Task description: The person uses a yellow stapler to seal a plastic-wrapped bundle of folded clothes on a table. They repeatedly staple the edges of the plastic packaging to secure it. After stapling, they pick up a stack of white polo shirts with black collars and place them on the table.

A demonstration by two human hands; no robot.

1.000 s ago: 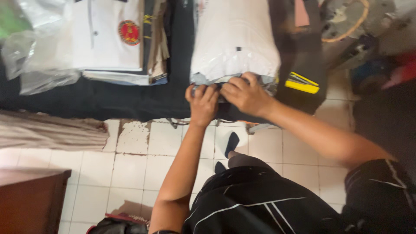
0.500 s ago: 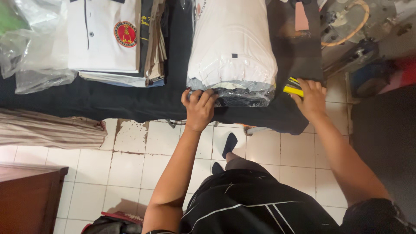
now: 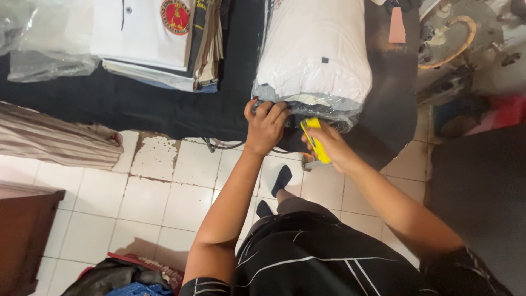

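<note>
A stack of folded white garments wrapped in clear plastic [image 3: 315,57] lies on a dark cloth-covered table [image 3: 164,112]. My left hand [image 3: 266,126] presses on the near end of this bundle, fingers curled over its edge. My right hand [image 3: 329,143] holds a yellow box cutter [image 3: 315,140] against the plastic at the bundle's near end, just right of my left hand.
A pile of folded white shirts with a red round emblem [image 3: 159,38] sits at the table's left, beside loose clear plastic bags [image 3: 49,49]. A striped cloth [image 3: 55,140] hangs at left. A brown wooden cabinet [image 3: 24,230] stands lower left on white floor tiles. Machinery parts [image 3: 455,38] are at upper right.
My right hand went right to the yellow box cutter on the table, picked it up and brought it back to the bundle's near end. My left hand stayed on the bundle.
</note>
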